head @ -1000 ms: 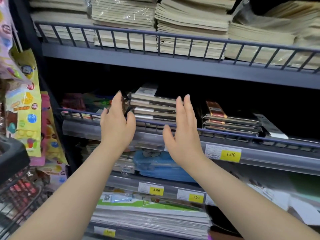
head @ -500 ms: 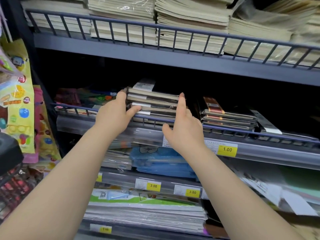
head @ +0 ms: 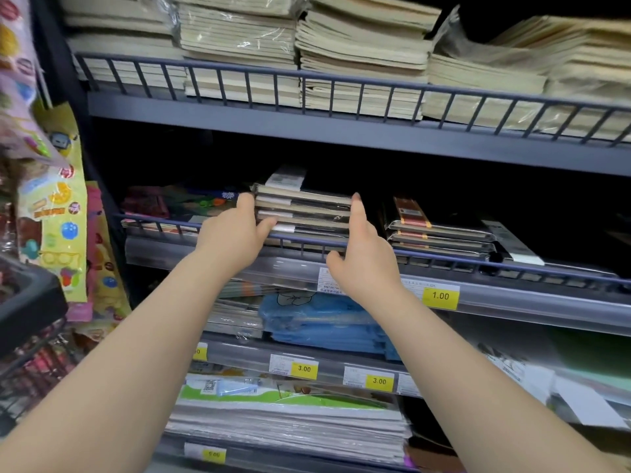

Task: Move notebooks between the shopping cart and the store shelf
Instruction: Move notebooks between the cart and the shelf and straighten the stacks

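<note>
A stack of dark shrink-wrapped notebooks [head: 304, 213] lies on the middle store shelf [head: 512, 268], behind its blue wire rail. My left hand [head: 235, 233] cups the stack's left end, with the thumb on its front edge and the fingers hidden behind it. My right hand [head: 365, 257] presses flat against the right end, fingertips at the top notebook and thumb spread below the rail. The stack rests on the shelf between both hands. The shopping cart [head: 30, 302] shows at the far left edge with its black handle and wire basket.
A second, lower stack of dark notebooks [head: 440, 233] sits to the right. Cream notebooks [head: 362, 52] fill the upper shelf. Blue packs [head: 324, 322] and paper pads [head: 290, 418] lie on the lower shelves. Hanging sticker sheets [head: 54, 206] crowd the left side.
Both hands moved forward from in front of the rail and closed in on the two ends of the notebook stack. The view shifted slightly closer to the shelf.
</note>
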A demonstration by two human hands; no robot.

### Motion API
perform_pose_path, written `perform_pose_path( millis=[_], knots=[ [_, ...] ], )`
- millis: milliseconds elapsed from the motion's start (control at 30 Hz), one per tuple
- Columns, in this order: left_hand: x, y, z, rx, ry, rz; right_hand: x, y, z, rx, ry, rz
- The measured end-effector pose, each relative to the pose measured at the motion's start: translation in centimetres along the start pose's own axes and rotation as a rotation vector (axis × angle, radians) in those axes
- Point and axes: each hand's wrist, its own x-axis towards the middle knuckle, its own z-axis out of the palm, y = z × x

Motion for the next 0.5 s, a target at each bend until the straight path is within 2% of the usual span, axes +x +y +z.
perform_pose_path(
  millis=[133,200,300,500],
  knots=[
    [-0.2,0.1,-0.2,-0.368,-0.031,-0.084,-0.1,-0.5,-0.2,0.146,-0.011,0.036],
    [-0.1,0.3,-0.6,-0.482,-0.062,-0.115,0.2,-0.8,-0.6,0.315,-0.025,0.118],
    [-0.1,0.8,-1.0,-0.49,-0.055,-0.13,0.7,-1.0,-1.1,0.51,-0.071,0.198],
    [-0.8,0.8,-0.6,-0.474,0.052,-0.138,-0.1,-0.5,-0.3,0.518,0.005,0.173]
  ],
)
